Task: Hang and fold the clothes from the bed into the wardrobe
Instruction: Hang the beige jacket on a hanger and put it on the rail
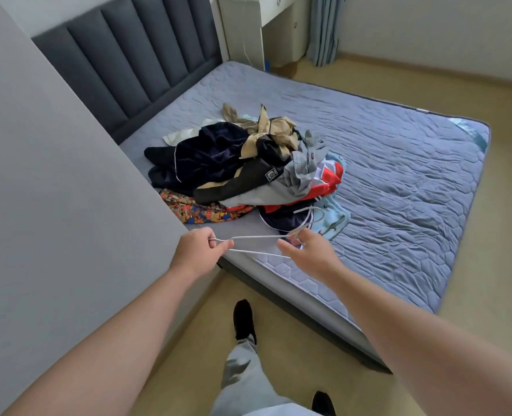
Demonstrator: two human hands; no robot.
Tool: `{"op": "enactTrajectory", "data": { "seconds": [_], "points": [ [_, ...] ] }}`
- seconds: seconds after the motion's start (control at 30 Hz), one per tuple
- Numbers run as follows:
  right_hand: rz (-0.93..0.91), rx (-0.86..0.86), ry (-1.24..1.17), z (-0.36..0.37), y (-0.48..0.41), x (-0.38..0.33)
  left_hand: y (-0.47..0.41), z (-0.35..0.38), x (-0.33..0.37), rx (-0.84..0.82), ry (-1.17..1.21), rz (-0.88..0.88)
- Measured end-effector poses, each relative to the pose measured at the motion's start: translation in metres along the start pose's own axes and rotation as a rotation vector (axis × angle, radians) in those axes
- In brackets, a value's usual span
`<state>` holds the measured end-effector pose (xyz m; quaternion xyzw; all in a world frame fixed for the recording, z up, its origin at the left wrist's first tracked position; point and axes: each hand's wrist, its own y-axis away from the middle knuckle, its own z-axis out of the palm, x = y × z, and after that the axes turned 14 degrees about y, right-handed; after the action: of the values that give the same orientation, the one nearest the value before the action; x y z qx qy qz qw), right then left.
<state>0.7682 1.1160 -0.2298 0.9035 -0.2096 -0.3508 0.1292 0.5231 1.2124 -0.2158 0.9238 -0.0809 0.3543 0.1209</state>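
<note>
A pile of clothes (242,169) lies on the blue-grey quilted bed (398,175), near its left side: dark navy, tan, grey, red and a patterned piece. I hold thin white wire hangers (257,237) level over the bed's near corner. My left hand (200,250) pinches the hangers' left end. My right hand (305,250) holds them near the hooks, which curve up in front of the pile. How many hangers there are I cannot tell. No wardrobe interior shows.
A large grey panel (54,205) fills the left side, right beside the bed. A dark padded headboard (135,58) stands behind. A white desk (248,22) and a curtain (323,28) stand at the back. Beige floor (428,85) runs round the bed; my feet stand below.
</note>
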Motion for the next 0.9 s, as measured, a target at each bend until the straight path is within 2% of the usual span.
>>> {"op": "enactTrajectory", "data": {
  "seconds": [0.23,0.37,0.5,0.57,0.73,0.9],
  "points": [
    [0.180,-0.061,-0.013,-0.006,-0.123,-0.027,-0.182,0.014,-0.024,-0.268,-0.049,0.114],
    [0.306,-0.077,-0.110,0.003,-0.177,-0.047,-0.269,0.019,-0.025,-0.386,-0.041,0.109],
    [0.419,-0.049,-0.086,0.009,-0.224,-0.065,-0.344,0.023,-0.021,-0.426,-0.055,0.090],
    [0.456,-0.043,-0.067,0.011,-0.245,-0.070,-0.374,0.028,-0.020,-0.435,-0.048,0.026],
    [0.528,0.062,-0.272,0.021,-0.301,-0.086,-0.440,0.049,-0.019,-0.402,-0.068,-0.080],
    [0.581,0.170,-0.491,0.033,-0.357,-0.097,-0.496,0.072,-0.026,-0.423,-0.133,-0.047]
  ]
}}
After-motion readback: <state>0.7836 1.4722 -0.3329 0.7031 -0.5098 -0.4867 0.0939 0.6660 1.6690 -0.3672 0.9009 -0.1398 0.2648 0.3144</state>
